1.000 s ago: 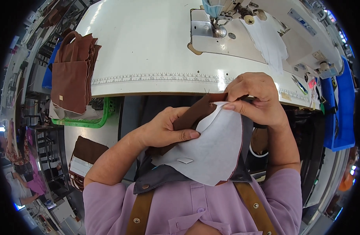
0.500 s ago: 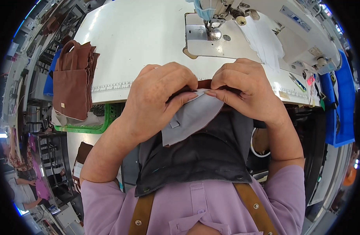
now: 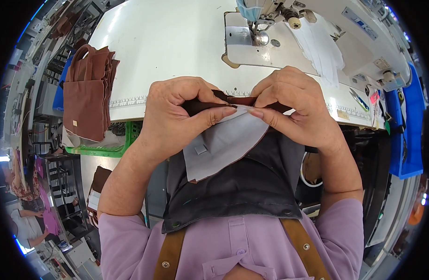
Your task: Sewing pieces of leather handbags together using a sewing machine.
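My left hand (image 3: pixel 177 112) and my right hand (image 3: pixel 289 107) pinch a brown fabric piece (image 3: pixel 240 99) with a pale grey-white layer (image 3: pixel 224 142) along its upper edge, thumbs nearly meeting at the middle. The pale layer hangs down and carries a small square piece. Below it lies the dark apron (image 3: pixel 233 196) over my lap. The work table (image 3: pixel 168 51) has a printed ruler along its front edge, just behind my hands.
A sewing machine (image 3: pixel 317 14) with white cloth (image 3: pixel 317 46) occupies the back right, near scissors (image 3: pixel 359 100). Brown bags (image 3: pixel 84 107) stack over a green basket (image 3: pixel 126 137) at left. A blue bin (image 3: pixel 405 135) sits right. Co-workers (image 3: pixel 25 224) show far left.
My left hand has risen to the upper edge of the fabric, beside my right hand, and the pale layer has been drawn up from my lap, uncovering the dark apron.
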The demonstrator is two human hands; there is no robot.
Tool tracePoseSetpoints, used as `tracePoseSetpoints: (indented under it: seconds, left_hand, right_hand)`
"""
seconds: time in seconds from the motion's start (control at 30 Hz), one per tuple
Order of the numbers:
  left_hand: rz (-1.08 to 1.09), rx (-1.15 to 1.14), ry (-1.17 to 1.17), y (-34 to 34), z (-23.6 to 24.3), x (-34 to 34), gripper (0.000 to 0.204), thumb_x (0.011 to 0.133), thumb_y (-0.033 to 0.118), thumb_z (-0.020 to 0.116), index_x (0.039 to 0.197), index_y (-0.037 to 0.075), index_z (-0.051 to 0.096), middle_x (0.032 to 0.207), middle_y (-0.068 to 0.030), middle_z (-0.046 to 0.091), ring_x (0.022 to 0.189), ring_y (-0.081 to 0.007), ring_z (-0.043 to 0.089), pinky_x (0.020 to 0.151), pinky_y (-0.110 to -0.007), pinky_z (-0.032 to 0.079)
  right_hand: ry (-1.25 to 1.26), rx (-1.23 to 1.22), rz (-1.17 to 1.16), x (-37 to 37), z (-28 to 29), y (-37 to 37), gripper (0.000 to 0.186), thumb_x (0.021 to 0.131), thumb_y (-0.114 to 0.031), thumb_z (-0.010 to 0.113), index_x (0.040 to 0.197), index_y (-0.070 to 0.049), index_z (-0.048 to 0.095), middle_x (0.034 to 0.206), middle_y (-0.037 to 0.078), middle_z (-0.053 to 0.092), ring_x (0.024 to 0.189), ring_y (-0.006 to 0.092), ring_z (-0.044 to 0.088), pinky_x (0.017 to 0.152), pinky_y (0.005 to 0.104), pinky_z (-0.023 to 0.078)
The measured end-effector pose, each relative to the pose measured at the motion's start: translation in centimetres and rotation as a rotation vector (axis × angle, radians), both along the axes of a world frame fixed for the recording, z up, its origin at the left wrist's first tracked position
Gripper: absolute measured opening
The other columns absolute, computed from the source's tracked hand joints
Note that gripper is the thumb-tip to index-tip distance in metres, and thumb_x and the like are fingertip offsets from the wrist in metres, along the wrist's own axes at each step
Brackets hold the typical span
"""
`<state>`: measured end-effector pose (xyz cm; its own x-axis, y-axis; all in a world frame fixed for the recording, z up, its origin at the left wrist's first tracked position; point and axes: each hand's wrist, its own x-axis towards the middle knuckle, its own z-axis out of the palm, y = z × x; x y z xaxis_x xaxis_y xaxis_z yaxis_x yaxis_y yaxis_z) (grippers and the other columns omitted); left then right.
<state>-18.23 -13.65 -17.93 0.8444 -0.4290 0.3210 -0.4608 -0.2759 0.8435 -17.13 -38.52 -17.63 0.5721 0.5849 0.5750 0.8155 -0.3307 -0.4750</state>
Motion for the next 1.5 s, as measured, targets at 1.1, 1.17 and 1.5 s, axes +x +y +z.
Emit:
tracePoseSetpoints:
  seconds: [1.1,1.17,1.5]
  left_hand:
    - [0.149,0.126,0.007,-4.1,-3.2,7.4,0.029,0.083,0.011,0.080,0.105,0.003,0.065,0.070,-0.0078,0.069,0.062,-0.0082,0.060,0.060,-0.023,0.047]
    - [0.100,0.310,-0.125,-4.4,-3.6,8.6,0.027,0.082,0.012,0.079,0.105,0.004,0.066,0.073,-0.0076,0.069,0.063,-0.0086,0.062,0.059,-0.023,0.047]
    - [-0.126,0.136,-0.277,-5.3,-3.1,12.2,0.031,0.082,0.021,0.072,0.108,0.004,0.071,0.111,-0.0103,0.071,0.108,-0.0293,0.066,0.095,-0.041,0.050]
  right_hand:
    - [-0.016,-0.109,-0.226,5.3,-4.3,-1.5,0.014,0.085,-0.006,0.068,0.085,-0.006,0.054,0.077,0.010,0.059,0.069,0.0328,0.060,0.063,0.0429,0.048]
    - [-0.024,-0.150,-0.213,6.5,-4.8,-2.1,0.012,0.083,-0.003,0.065,0.087,-0.005,0.054,0.080,0.011,0.060,0.073,0.0341,0.061,0.065,0.0444,0.049]
    - [-0.014,-0.151,-0.180,10.7,-5.9,-3.6,0.012,0.081,0.001,0.062,0.090,-0.003,0.054,0.085,0.015,0.062,0.083,0.0387,0.063,0.071,0.0481,0.050]
